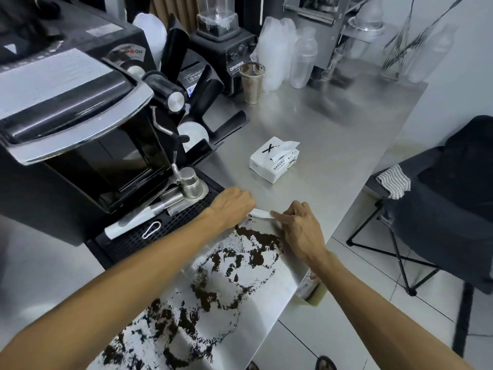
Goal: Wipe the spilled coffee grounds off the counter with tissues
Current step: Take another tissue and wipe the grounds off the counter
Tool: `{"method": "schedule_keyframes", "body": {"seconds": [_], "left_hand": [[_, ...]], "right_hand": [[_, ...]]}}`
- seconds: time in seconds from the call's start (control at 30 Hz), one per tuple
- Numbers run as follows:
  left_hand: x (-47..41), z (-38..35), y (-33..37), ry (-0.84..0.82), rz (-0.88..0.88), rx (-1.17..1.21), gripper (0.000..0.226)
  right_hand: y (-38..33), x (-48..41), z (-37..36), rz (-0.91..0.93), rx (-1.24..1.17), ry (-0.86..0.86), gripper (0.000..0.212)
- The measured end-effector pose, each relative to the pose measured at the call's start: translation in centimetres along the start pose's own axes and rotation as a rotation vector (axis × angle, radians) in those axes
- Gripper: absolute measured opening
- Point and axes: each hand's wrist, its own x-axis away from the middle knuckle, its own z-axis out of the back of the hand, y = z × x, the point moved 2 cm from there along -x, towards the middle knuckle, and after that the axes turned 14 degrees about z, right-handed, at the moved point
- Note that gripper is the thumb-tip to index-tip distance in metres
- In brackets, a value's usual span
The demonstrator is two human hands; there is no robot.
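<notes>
1. Coffee grounds [234,276]: dark clumps and thin smears over the near end of the steel table [333,124], running from 7 o'clock in the view up to the hands at centre.
2. Left hand [234,206]: knuckles up, fingers curled under, closed over the left end of a tissue [260,213]. It sits at the far edge of the spill.
3. Right hand [298,225]: at 3 o'clock of the left hand, close by. Thumb and forefinger pinch the tissue's right end; the other fingers are bent.
4. Tissue: white, a narrow strip stretched between the two hands, low on the table just past the farthest grounds.
5. Drip tray [125,244]: black, perforated, at 9 o'clock of the left hand, below a black and chrome coffee machine [80,116].
6. Tissue pack [274,158]: white with black print, one sheet sticking up, at 12 o'clock of the hands, apart from them.
7. Folding chair [440,209]: dark, off the table at 3 o'clock, a striped cloth [393,181] on its arm.
8. Metal cup [252,82]: ribbed, upright, at 12 o'clock beyond the pack.
9. Blender [221,30]: black base, clear jug, behind the cup at 11 o'clock.
10. Plastic bottle [302,60]: clear, upright, at 3 o'clock of the cup.
</notes>
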Motion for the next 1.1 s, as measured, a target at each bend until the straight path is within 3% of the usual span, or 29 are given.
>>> {"method": "schedule_keyframes", "body": {"seconds": [0.17,0.3,0.43,0.53,0.8,0.97,1.1], "left_hand": [[0.8,-1.5,0.4,-0.027,-0.007,-0.012,0.015],[1.9,-1.8,0.1,-0.079,-0.040,-0.001,0.013],[1.4,-1.4,-0.7,0.002,-0.040,0.055,0.026],[1.1,-0.7,-0.4,0.023,-0.055,-0.006,0.005],[2.3,-1.5,0.8,0.028,-0.090,-0.126,0.016],[3.4,-2.3,1.0,-0.015,0.007,0.005,0.007],[4.2,-2.1,1.2,-0.089,0.071,0.202,0.007]], "right_hand": [[-0.4,0.8,-0.2,0.051,0.037,-0.052,0.016],[-1.5,2.3,-0.5,0.101,-0.007,-0.099,0.027],[-1.4,2.0,0.1,0.034,-0.081,-0.056,0.032],[-0.6,1.1,0.2,0.005,-0.051,-0.055,0.028],[-1.7,2.5,0.3,0.131,0.163,-0.143,0.025],[-4.1,3.3,1.1,0.186,0.289,-0.257,0.029],[-5.2,3.0,0.6,0.157,0.259,-0.425,0.015]]}}
